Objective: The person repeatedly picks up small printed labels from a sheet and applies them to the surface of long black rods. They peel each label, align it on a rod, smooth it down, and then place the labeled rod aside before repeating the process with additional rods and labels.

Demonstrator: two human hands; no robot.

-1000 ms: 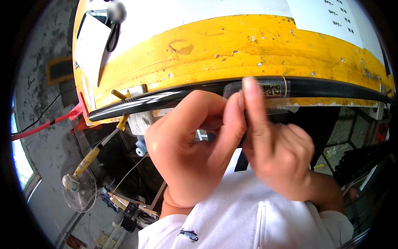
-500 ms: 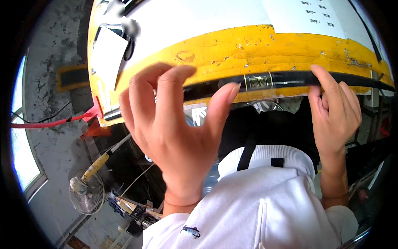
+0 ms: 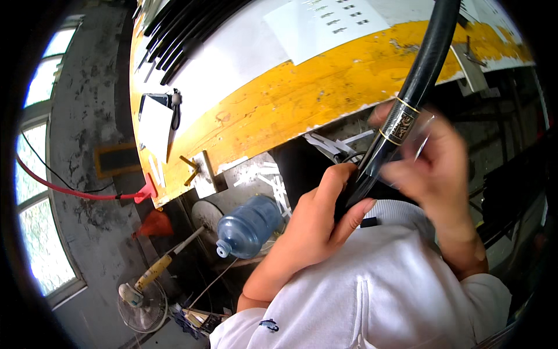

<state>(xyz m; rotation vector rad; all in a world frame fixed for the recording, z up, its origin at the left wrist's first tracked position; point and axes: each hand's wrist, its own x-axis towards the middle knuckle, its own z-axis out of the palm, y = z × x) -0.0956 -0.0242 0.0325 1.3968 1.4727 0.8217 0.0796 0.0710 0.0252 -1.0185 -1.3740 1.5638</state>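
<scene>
A long, glossy black rod (image 3: 428, 64) with a gold-edged black label band (image 3: 400, 122) slants from the top edge down toward my body. My left hand (image 3: 317, 224) is closed round its lower part, thumb on the near side. Beside the band is my right hand (image 3: 436, 163), smeared by motion, with a fingertip showing past the rod's far side. A piece of clear film (image 3: 419, 135) shows between this hand and the rod; whether the fingers grip it is not plain. The rod's lower end is hidden at my left hand.
The yellow-edged worktable (image 3: 261, 96) carries several black rods (image 3: 177, 38), a printed white sheet (image 3: 325, 26) and a white card (image 3: 155, 125). A metal clamp-like fitting (image 3: 202, 173) sits at its edge. Below are a blue water bottle (image 3: 250, 227), a fan (image 3: 142, 305) and a red hose (image 3: 87, 195).
The rod has swung from lying across the table edge to a steep slant near my body. My left hand has moved down and closed on it; the view has shifted too.
</scene>
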